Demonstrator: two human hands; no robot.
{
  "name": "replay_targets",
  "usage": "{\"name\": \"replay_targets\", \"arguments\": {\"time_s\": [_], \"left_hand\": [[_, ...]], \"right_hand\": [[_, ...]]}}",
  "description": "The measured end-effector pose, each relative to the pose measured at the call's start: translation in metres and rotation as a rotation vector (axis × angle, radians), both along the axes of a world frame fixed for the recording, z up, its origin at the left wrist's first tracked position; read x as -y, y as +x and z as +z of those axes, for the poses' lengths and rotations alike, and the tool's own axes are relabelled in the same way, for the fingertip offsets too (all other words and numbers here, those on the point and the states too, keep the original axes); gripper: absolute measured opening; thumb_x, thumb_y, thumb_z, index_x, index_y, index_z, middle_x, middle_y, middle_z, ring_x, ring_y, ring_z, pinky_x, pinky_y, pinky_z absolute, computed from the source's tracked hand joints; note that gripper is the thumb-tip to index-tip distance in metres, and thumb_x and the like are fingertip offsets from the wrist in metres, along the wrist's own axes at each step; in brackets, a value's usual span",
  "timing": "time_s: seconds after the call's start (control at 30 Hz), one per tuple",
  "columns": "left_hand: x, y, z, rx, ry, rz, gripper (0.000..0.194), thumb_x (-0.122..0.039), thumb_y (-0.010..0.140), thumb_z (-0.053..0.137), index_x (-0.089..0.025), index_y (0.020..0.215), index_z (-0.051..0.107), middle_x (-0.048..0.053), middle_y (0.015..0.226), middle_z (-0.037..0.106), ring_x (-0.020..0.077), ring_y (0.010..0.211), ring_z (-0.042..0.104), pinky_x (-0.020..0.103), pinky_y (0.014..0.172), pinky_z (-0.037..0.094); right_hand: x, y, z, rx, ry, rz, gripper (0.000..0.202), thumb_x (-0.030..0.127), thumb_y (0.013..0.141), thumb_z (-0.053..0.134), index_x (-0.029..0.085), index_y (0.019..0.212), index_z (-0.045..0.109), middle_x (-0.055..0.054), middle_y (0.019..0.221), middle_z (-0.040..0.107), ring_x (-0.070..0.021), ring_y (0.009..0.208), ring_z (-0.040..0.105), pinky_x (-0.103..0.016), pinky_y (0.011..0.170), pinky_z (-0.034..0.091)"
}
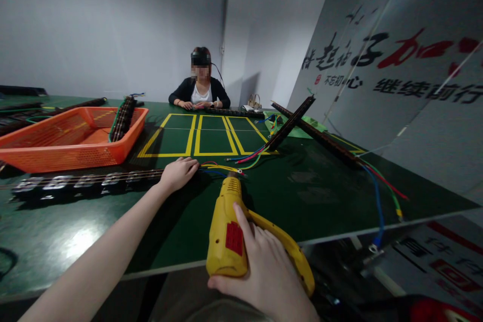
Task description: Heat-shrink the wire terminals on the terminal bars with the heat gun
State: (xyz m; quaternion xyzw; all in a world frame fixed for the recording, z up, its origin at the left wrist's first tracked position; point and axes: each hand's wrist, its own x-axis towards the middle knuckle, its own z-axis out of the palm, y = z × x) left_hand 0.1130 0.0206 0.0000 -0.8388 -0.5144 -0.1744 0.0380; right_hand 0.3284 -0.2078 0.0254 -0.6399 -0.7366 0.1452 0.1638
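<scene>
My right hand (264, 261) is wrapped around a yellow heat gun (222, 241) with a red label on its body. Its nozzle points away from me, close to the ends of several coloured wires (219, 167) in yellow, blue and red. Those wires come out from under my left hand (180, 173), which is closed over the right end of a long black strip (94, 181) with shiny square parts along it. The strip lies flat on the green table. My left fingertips curl out of sight, so their exact hold on the wires is hidden.
An orange plastic basket (68, 153) at left holds another black strip (124, 118). Two black strips cross at right (290, 121), with wires trailing past the table edge (377, 231). A green tray (317, 128) lies beneath them. Across the table sits a person (202, 91).
</scene>
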Motion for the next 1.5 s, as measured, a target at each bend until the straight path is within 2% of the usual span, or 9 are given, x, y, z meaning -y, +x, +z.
{"name": "replay_targets", "arguments": {"time_s": [0.2,0.5,0.73,0.9,1.03,1.17,1.23,1.37,1.5], "left_hand": [[-0.001,0.003,-0.002,0.003,0.019,-0.025,0.046,-0.046,0.093,0.020,-0.026,0.095,0.062,0.002,0.104,0.065,0.0214,0.101,0.056,0.031,0.081,0.046],[-0.007,0.001,-0.002,0.053,-0.069,-0.034,0.046,-0.049,0.092,0.023,-0.027,0.101,0.062,0.001,0.116,0.062,0.0207,0.106,0.057,0.029,0.082,0.046],[-0.003,-0.001,-0.002,0.046,-0.011,-0.072,0.043,-0.046,0.092,0.024,-0.026,0.096,0.062,0.003,0.106,0.063,0.0207,0.099,0.058,0.029,0.076,0.046],[0.003,0.000,0.000,0.036,-0.009,-0.068,0.044,-0.045,0.093,0.023,-0.025,0.095,0.061,0.004,0.106,0.062,0.0201,0.097,0.059,0.027,0.071,0.046],[0.004,0.003,0.008,0.021,-0.021,-0.091,0.042,-0.041,0.092,0.025,-0.023,0.094,0.063,0.004,0.108,0.061,0.0202,0.093,0.061,0.029,0.074,0.046],[-0.005,0.018,0.019,0.061,-0.003,-0.164,0.039,-0.040,0.090,0.030,-0.023,0.100,0.064,0.005,0.106,0.062,0.0205,0.089,0.061,0.029,0.075,0.045],[-0.014,0.031,0.023,0.132,-0.079,-0.248,0.041,-0.041,0.089,0.032,-0.021,0.101,0.065,0.006,0.104,0.064,0.0202,0.088,0.061,0.027,0.074,0.045],[-0.036,0.054,0.023,0.211,-0.434,-0.398,0.045,-0.051,0.082,0.043,-0.014,0.087,0.070,0.005,0.080,0.067,0.0180,0.073,0.059,0.025,0.064,0.043],[-0.044,0.061,0.019,0.272,-0.592,-0.479,0.042,-0.052,0.074,0.055,-0.014,0.084,0.071,0.002,0.075,0.066,0.0150,0.068,0.056,0.022,0.061,0.040]], "right_hand": [[-0.009,-0.016,-0.002,-0.024,0.047,0.071,0.125,0.076,0.050,0.067,0.025,0.148,0.007,-0.013,0.122,0.057,-0.0327,0.106,0.056,-0.047,0.092,0.042],[-0.017,-0.028,-0.002,0.015,0.082,0.171,0.125,0.086,0.051,0.055,0.019,0.148,0.013,-0.016,0.117,0.059,-0.0333,0.103,0.057,-0.049,0.092,0.043],[-0.015,-0.009,0.001,-0.020,0.084,0.174,0.124,0.083,0.049,0.061,0.024,0.148,0.015,-0.012,0.116,0.060,-0.0313,0.104,0.057,-0.048,0.093,0.042],[-0.004,0.011,0.005,-0.035,0.011,0.124,0.125,0.076,0.050,0.068,0.026,0.148,0.009,-0.010,0.122,0.057,-0.0298,0.110,0.054,-0.046,0.097,0.039],[0.009,0.026,0.002,-0.015,-0.063,0.030,0.127,0.073,0.050,0.070,0.028,0.148,0.004,-0.009,0.133,0.050,-0.0316,0.117,0.049,-0.047,0.100,0.037],[0.014,0.033,-0.001,-0.028,-0.086,0.009,0.127,0.072,0.050,0.071,0.032,0.148,0.000,-0.007,0.136,0.048,-0.0310,0.118,0.048,-0.047,0.100,0.037],[0.014,0.033,0.000,-0.034,-0.085,0.007,0.129,0.071,0.048,0.073,0.033,0.148,0.000,-0.006,0.136,0.048,-0.0311,0.118,0.049,-0.047,0.100,0.038],[0.014,0.033,0.003,-0.028,-0.092,0.028,0.134,0.061,0.046,0.079,0.031,0.148,-0.003,-0.008,0.137,0.047,-0.0310,0.119,0.048,-0.046,0.099,0.040],[0.017,0.034,-0.003,0.062,-0.033,0.069,0.117,0.047,0.059,0.075,0.026,0.149,0.002,-0.012,0.138,0.046,-0.0309,0.119,0.050,-0.044,0.098,0.043]]}}
